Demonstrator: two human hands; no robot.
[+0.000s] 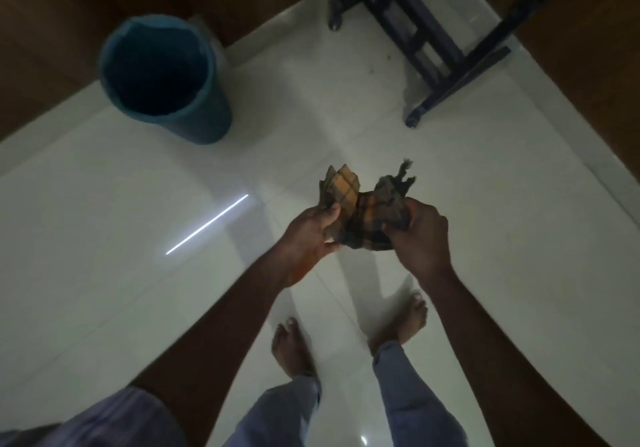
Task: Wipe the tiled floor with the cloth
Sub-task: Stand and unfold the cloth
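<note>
2 bare feet [294,346] on white tiled floor [104,290] | left hand [311,231] pinches checked cloth [363,218], thumb on top | right hand [420,235] grips its other end, fingers curled | cloth bunched in air between both hands, above floor | beyond: blue bucket [162,75] left, dark stand [426,41] right

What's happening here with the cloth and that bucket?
A person stands barefoot on the white tiled floor, holding a checked cloth bunched between the left hand and right hand, off the floor. No wiping yet. A blue bucket stands ahead to the left, and a dark furniture frame ahead to the right.
</note>
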